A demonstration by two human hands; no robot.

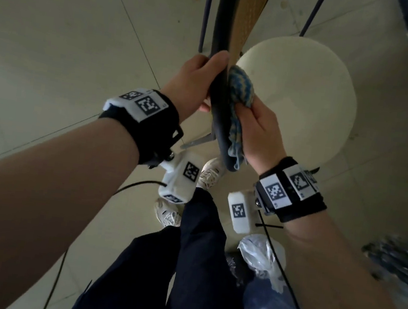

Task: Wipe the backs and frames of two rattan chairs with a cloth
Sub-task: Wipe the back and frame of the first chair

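Head view looks down as our left hand (194,80) grips the chair back's dark frame (218,99) while our right hand (258,130) pinches a bunched blue-yellow cloth (241,91) against it. We should brace firmly and drag the cloth along the rim. Tan woven rattan (250,12) rises above a round cream seat (296,96).

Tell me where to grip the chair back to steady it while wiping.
Grip the dark top rim of the chair back from the left, opposite the cloth. The rim is a narrow curved bar, so fingers can wrap it as the left hand does, leaving the right side free.
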